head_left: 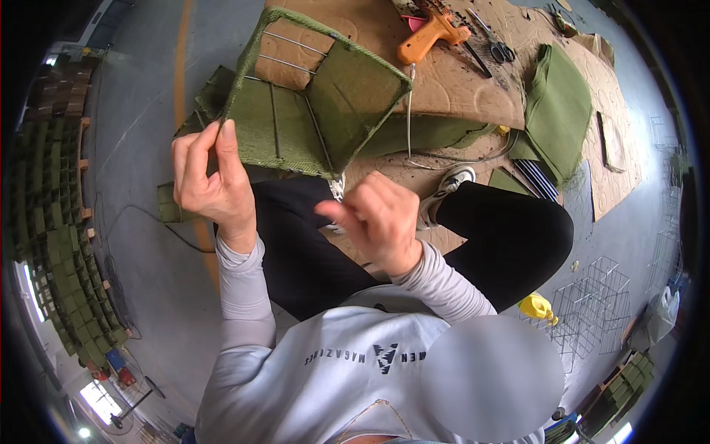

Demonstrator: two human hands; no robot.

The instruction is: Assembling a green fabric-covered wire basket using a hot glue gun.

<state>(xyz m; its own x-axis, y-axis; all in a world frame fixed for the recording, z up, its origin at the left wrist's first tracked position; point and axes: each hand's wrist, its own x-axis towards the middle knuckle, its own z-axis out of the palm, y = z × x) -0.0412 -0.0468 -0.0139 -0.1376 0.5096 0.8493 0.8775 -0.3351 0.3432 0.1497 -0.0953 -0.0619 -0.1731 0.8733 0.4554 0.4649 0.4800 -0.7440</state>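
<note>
A square basket [346, 85] of wire rods covered in green woven fabric is tilted with its open side showing. At its left lower rim my left hand [213, 174] pinches the edge between thumb and fingers. My right hand [377, 218] is raised below the basket's near corner, apart from it. Its fingers are curled and the thumb stands away from them, with nothing visible in it. Beyond the basket an orange glue gun [433, 38] lies on a cardboard sheet [462, 89], with dark-handled scissors [501, 52] beside it.
Folded green fabric [558, 103] lies at the right near dark rods [536, 177]. A pale cord [410, 126] runs from the glue gun. Bare wire frames [592, 300] and a yellow bag [538, 306] sit at the lower right. Stacked green baskets [63, 244] line the left side.
</note>
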